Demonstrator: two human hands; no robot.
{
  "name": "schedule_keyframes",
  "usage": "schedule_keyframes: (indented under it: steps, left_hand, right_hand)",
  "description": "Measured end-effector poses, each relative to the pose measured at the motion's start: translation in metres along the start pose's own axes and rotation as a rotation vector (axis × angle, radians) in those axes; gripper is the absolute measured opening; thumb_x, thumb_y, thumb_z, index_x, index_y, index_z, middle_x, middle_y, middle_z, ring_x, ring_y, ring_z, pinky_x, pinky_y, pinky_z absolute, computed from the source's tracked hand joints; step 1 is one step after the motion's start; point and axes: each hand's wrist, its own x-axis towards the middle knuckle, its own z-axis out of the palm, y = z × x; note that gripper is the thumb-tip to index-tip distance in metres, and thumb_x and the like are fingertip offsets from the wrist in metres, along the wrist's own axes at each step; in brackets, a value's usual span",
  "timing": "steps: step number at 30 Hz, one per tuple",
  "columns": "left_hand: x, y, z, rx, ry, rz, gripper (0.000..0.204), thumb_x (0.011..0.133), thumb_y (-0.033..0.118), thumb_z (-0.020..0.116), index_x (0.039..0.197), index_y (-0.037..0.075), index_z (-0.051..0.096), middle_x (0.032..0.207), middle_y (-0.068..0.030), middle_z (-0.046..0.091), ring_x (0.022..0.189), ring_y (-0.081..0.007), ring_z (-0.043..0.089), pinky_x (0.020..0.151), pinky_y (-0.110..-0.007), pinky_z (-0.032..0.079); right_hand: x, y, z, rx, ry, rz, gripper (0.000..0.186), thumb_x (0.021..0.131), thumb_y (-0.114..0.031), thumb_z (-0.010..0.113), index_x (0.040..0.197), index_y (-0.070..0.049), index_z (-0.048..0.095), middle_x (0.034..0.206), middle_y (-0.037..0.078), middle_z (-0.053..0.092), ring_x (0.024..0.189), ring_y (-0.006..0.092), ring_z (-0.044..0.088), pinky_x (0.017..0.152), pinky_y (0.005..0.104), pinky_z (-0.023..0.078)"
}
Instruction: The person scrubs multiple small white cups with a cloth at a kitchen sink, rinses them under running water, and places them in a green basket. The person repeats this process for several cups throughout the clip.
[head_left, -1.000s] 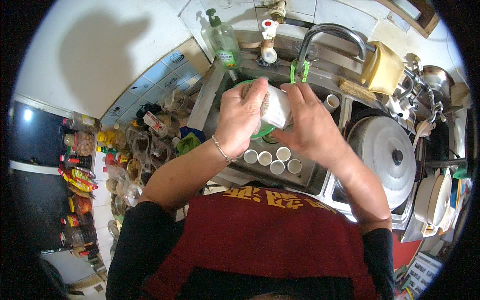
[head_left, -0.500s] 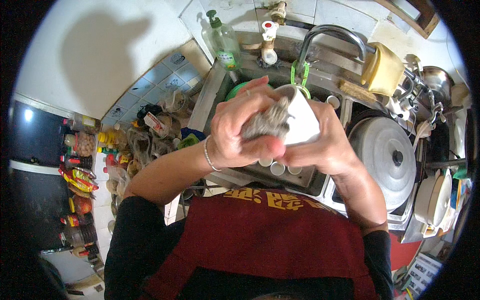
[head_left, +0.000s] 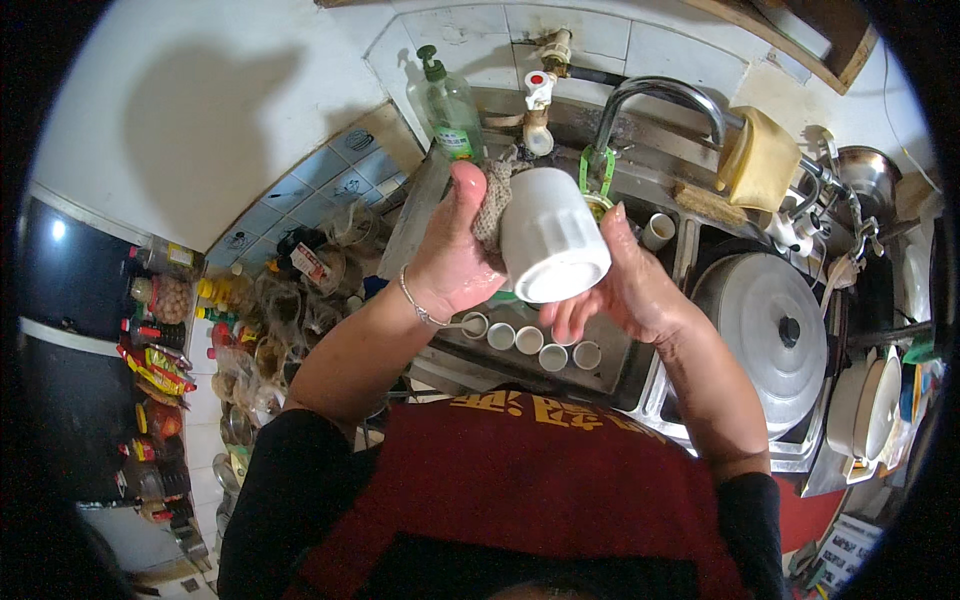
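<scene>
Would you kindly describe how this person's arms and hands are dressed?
Both hands are bare, with no gloves. The left hand has a thin silver bracelet at the wrist. The right hand wears nothing visible. Black sleeves are pushed up above the elbows.

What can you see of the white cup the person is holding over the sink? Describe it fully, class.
The white cup is plain, smooth and glossy, ceramic by its look, with a round flat base tilted toward the camera; its opening faces away, unseen. No handle shows. It is held above the sink. The right hand cradles it from below and behind, while the left hand presses a brownish scrubbing cloth against its side.
</scene>
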Motion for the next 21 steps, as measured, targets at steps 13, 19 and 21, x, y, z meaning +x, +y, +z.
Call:
schedule_keyframes:
  steps: [13, 19, 21]
  left_hand:
    - [-0.013, 0.005, 0.014, 0.057, 0.028, -0.102, 0.057, 0.097, 0.058, 0.048, 0.096, 0.004, 0.066, 0.087, -0.0047, 0.069, 0.072, -0.0134, 0.067, 0.067, -0.029, 0.055]
    - [-0.012, 0.011, 0.019, -0.402, -0.057, -0.268, 0.052, 0.098, 0.054, 0.05, 0.107, 0.004, 0.064, 0.094, -0.0078, 0.069, 0.08, -0.0161, 0.068, 0.073, -0.03, 0.056]
    - [-0.011, -0.014, 0.016, -0.364, -0.011, -0.105, 0.052, 0.099, 0.052, 0.05, 0.116, 0.004, 0.06, 0.104, -0.0073, 0.067, 0.089, -0.0152, 0.066, 0.076, -0.03, 0.055]
  right_hand:
    - [-0.005, -0.008, 0.01, 0.127, -0.078, -0.199, 0.02, 0.091, -0.018, 0.07, 0.094, 0.0, 0.065, 0.071, 0.006, 0.064, 0.058, 0.0109, 0.062, 0.048, 0.024, 0.047]
    - [-0.003, -0.003, 0.025, 0.409, -0.269, -0.295, 0.029, 0.088, -0.011, 0.071, 0.111, 0.005, 0.065, 0.095, 0.019, 0.071, 0.079, 0.0282, 0.072, 0.066, 0.0367, 0.061]
    - [0.003, 0.004, 0.035, 0.513, -0.169, -0.476, 0.032, 0.089, -0.011, 0.07, 0.116, 0.005, 0.063, 0.102, 0.018, 0.071, 0.088, 0.0275, 0.071, 0.073, 0.039, 0.061]
